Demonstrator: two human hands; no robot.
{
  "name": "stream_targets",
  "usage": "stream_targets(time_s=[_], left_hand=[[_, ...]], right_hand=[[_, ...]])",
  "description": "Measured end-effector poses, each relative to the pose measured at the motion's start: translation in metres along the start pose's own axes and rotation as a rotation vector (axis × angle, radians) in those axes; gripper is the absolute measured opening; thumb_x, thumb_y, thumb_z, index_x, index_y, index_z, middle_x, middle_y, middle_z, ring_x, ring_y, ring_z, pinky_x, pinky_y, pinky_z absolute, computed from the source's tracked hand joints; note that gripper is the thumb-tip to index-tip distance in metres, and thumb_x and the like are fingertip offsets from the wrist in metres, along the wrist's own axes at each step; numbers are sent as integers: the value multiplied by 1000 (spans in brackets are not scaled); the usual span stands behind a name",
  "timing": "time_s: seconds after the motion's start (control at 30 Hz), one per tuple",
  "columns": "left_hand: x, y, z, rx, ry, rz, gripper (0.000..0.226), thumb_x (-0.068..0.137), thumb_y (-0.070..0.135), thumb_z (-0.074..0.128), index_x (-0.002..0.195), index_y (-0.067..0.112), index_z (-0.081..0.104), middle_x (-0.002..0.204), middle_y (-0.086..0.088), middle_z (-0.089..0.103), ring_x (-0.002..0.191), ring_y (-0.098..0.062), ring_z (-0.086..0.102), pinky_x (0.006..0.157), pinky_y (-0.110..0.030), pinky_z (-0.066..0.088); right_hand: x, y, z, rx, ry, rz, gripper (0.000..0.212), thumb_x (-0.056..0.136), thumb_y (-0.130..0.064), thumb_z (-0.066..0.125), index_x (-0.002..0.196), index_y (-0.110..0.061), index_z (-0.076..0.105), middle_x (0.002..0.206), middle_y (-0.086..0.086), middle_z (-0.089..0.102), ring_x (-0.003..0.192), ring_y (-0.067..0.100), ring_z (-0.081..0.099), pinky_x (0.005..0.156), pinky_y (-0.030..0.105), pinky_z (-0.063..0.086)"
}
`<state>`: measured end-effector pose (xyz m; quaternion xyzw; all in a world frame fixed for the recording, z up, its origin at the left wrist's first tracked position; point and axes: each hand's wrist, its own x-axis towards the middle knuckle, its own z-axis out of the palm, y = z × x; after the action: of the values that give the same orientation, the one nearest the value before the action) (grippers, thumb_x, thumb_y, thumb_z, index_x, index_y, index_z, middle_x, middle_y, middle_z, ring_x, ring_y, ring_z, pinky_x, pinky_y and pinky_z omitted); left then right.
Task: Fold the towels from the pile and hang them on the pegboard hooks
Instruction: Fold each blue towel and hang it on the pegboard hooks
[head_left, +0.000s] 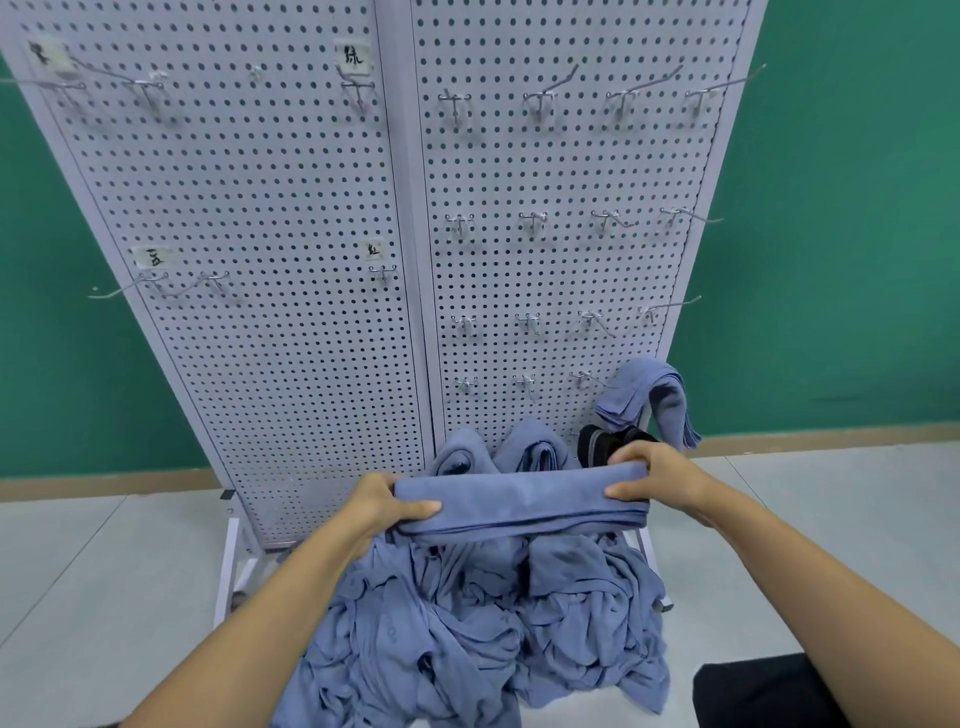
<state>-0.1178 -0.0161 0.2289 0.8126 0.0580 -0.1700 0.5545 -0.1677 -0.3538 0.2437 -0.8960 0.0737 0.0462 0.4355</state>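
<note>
Towel pile (467, 629), folded towel (524, 499) above, ends pinched by left hand (382, 506), right hand (652, 478)

One wide-angle view, worn on the person's head, faces forward and down. The tall white perforated metal pegboard (291, 322) stands close and straight ahead, splayed by the lens; the crumpled pile of blue-grey cloth towels (467, 623) lies nearest, low in frame on the pale grey floor (104, 571).

Both hands grip a folded blue towel (519, 501), left hand (382, 506) and right hand (657, 480) at its ends, above the pile (483, 634) on the floor before the pegboard (311, 208).
</note>
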Motion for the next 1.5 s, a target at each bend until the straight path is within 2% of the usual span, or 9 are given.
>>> stream_targets(time_s=[0.27,0.37,0.67,0.8,1.0,1.1,1.23,1.37,1.5], left_hand=[[13,-6,47,-498,-168,-173,27,83,6,71,108,-1,66,99,-21,71,84,-31,68,69,-36,58],[27,0,64,-565,-126,-177,30,82,4,70,111,-1,62,99,-21,70,81,-31,67,65,-35,58],[90,36,66,-754,89,-182,21,85,6,67,104,6,59,90,-11,65,73,-21,61,60,-33,49],[119,46,60,-842,162,-145,10,86,4,66,92,3,58,92,-13,63,76,-22,60,80,-39,52],[149,31,73,-274,322,-8,47,80,17,76,118,4,51,110,-9,57,93,-25,55,76,-31,46],[157,25,87,37,344,128,49,78,20,77,117,6,51,114,-8,55,99,-23,52,79,-29,41],[147,22,103,294,426,483,30,87,24,65,115,15,56,115,5,53,114,-18,48,94,-32,41],[127,28,114,225,170,680,65,84,58,53,137,23,41,128,16,42,121,-1,37,104,-24,33],[139,23,118,430,187,717,66,88,28,62,145,22,31,144,6,38,133,-14,34,110,-33,33]], right_hand=[[1,1,-28,542,74,118,18,88,-14,65,105,-7,65,89,8,71,77,19,65,65,27,53],[9,-5,-34,526,147,87,13,91,-12,63,103,-8,63,86,7,69,68,17,62,50,22,49],[81,-40,-49,362,360,-81,30,85,-23,70,106,-6,58,111,14,65,101,29,62,92,47,51],[113,-46,-41,156,495,-141,35,89,-17,65,121,-10,51,115,4,54,104,20,51,83,27,40],[122,-15,0,-693,484,-196,28,90,-25,60,113,-12,52,111,8,54,85,33,59,56,35,42],[121,-14,20,-945,466,-236,34,54,-11,86,79,-7,63,80,8,60,61,29,57,36,25,23],[126,-9,39,-833,414,-340,32,79,-5,67,111,-11,63,106,8,63,96,29,56,68,36,47],[118,-8,45,-400,216,-316,49,98,-33,45,143,-18,37,138,-1,47,125,18,40,95,30,37],[120,-8,56,-469,198,-270,80,84,-58,57,147,-20,26,144,-3,33,129,21,34,98,32,41]])
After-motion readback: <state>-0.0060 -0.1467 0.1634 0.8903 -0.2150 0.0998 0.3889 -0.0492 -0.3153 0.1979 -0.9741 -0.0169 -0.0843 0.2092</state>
